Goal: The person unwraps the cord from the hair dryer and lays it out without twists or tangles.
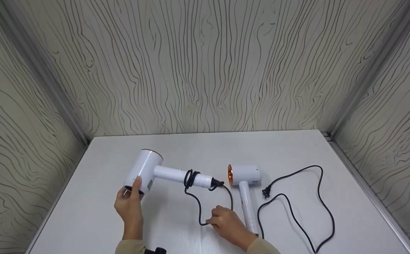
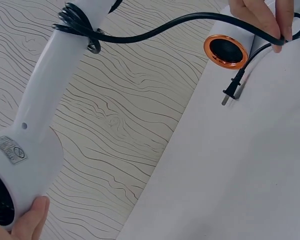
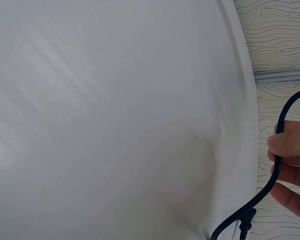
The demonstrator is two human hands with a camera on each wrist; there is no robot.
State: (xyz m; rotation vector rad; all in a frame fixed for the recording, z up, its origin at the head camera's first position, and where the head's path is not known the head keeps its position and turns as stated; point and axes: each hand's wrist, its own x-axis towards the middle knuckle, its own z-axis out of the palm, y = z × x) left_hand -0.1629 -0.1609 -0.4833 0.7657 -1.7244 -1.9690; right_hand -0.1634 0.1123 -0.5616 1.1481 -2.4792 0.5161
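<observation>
Item one: white hair dryer (image 1: 144, 171), glossy hard shell, a smooth drum of a barrel meeting a straight tubular handle (image 1: 169, 173). It lies in my left hand (image 1: 130, 206), left of the table's middle, barrel slanted, handle pointing right. Grip: thumb laid along the outside of the shell, fingers about the rim of the lower end, where a dark perforated grille (image 2: 0, 200) shows in the left wrist view. A small silvery printed label (image 2: 11, 150) sits on the barrel near the handle joint.

Item two: black cord (image 1: 189, 179), round, smooth, flexible; several turns wound tightly about the handle, a slack loop hanging from them. My right hand (image 1: 226, 223) pinches that loop between thumb and fingertips, the line bending softly either side. At the handle's end, a ribbed black sleeve (image 1: 217, 183).

Item three: second white hair dryer (image 1: 249, 175), lying to the right, just beside my right hand; cylindrical barrel, slim handle, shiny copper-coloured ring (image 1: 230, 175) at the mouth.

Item four: loose black cable (image 1: 321, 178), in wide bends right of that dryer, ending in a moulded plug (image 1: 266, 192) with flat metal prongs.

Ground: matt white table (image 1: 102, 158); pale wall panels (image 1: 205, 70) printed with dark, wavy wood grain.
</observation>
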